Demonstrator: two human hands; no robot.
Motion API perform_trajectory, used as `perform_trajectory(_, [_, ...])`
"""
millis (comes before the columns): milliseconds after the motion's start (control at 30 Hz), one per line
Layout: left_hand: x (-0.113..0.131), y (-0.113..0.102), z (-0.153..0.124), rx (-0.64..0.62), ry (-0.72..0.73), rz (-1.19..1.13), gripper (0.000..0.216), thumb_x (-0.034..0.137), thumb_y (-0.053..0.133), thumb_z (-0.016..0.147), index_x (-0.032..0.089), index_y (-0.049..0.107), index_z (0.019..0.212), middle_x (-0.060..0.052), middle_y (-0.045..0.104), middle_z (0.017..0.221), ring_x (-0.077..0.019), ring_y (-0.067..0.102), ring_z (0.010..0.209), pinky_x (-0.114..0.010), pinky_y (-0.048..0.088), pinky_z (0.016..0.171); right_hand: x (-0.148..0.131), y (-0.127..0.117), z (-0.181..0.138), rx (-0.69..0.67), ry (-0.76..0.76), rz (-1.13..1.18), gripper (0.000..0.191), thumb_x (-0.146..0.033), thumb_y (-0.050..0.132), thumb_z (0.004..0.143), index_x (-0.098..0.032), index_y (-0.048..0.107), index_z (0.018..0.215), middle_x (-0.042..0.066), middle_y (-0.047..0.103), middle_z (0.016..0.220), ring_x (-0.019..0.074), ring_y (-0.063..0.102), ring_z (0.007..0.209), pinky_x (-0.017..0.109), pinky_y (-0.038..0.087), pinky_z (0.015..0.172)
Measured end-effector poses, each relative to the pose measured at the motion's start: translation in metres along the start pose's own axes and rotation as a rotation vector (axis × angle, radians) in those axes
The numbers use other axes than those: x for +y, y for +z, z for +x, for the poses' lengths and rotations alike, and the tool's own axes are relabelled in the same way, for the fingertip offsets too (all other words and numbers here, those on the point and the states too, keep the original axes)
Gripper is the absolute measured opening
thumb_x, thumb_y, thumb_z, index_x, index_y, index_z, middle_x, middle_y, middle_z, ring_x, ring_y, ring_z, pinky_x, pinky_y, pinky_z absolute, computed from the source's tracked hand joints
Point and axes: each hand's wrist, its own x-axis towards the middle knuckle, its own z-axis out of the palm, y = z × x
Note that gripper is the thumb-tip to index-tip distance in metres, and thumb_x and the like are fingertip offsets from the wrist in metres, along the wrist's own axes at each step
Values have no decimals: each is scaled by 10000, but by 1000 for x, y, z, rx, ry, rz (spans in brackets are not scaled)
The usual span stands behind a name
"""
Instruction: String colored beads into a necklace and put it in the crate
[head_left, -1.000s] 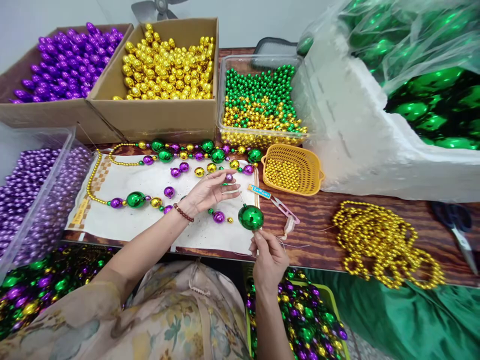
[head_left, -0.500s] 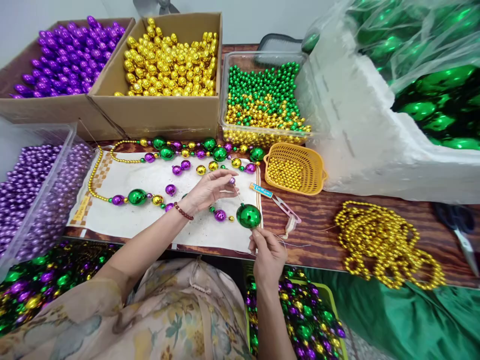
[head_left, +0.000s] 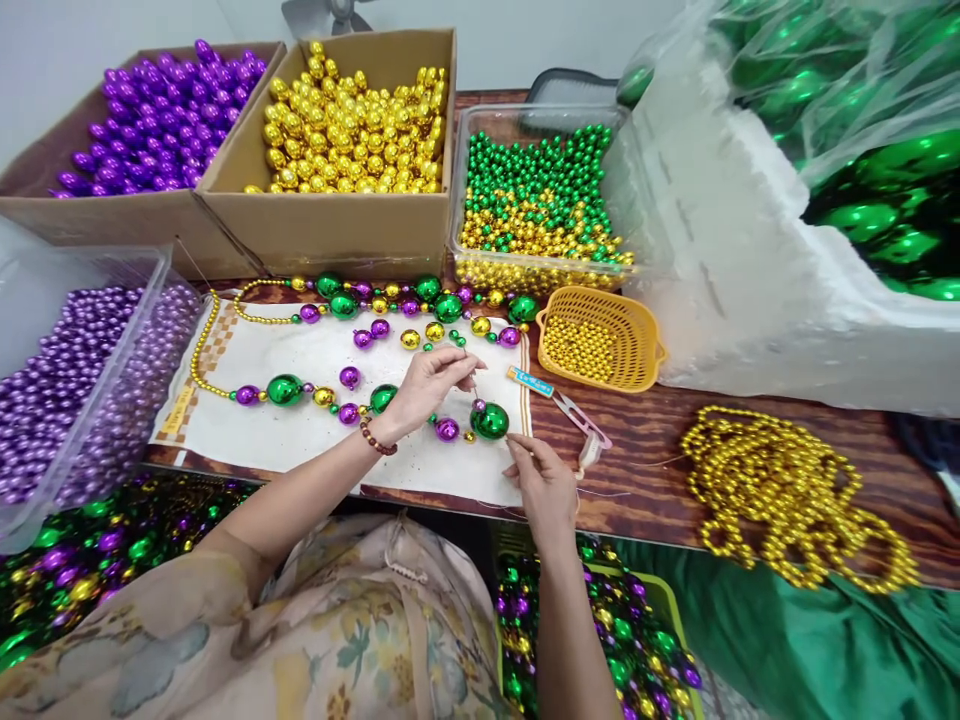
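My left hand (head_left: 433, 388), a brown beaded bracelet (head_left: 377, 437) at its wrist, pinches a thin thread or needle above a small purple bead (head_left: 478, 405). That bead rests against a large green bead (head_left: 490, 421) on the same strand. Just right of the green bead, the fingertips of my right hand (head_left: 544, 490) are closed on the thin thread. The partly strung bead necklace (head_left: 285, 390) runs leftward across the white cloth (head_left: 247, 440), ending in a small gold bead chain (head_left: 196, 350). Part of the strand lies hidden behind my left hand.
A finished-looking bead strand (head_left: 427, 290) lies behind. Near it are loose purple beads (head_left: 349, 378), a yellow basket (head_left: 600, 340), a pink-handled cutter (head_left: 585, 420) and gold bead chains (head_left: 780, 490). Cardboard boxes (head_left: 330, 235) and a clear bin (head_left: 540, 262) line the back.
The small purple bead has slid down the thread from my left fingertips to the large green bead. The green bead now sits lower on the strand, beside the purple and gold beads.
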Motion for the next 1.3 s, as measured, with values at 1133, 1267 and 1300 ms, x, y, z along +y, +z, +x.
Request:
perform_trajectory(1133, [-14, -79, 28, 27, -153, 86, 303, 300, 633, 900, 192, 644, 1183, -120, 669, 1227, -200, 668, 1030, -382, 538, 903, -36, 19, 3, -95, -121, 186, 219, -389, 683, 873, -178, 731, 909, 59, 753, 770, 169, 667, 607, 253, 463, 503])
perform_trajectory(1267, [2, -64, 13, 13, -289, -401, 254, 333, 689, 873, 204, 682, 1091, -101, 718, 1104, -186, 698, 924, -320, 551, 780, -30, 26, -1, -87, -140, 166, 206, -370, 679, 887, -188, 762, 938, 58, 757, 801, 169, 678, 630, 245, 459, 494])
perform_trajectory(1300, [5, -60, 10, 25, -305, -453, 245, 333, 714, 857, 202, 688, 1062, -89, 723, 1070, -173, 699, 875, -293, 543, 727, -30, 26, -1, -84, -163, 163, 193, -358, 679, 890, -193, 768, 933, 54, 751, 811, 163, 675, 635, 242, 460, 496])
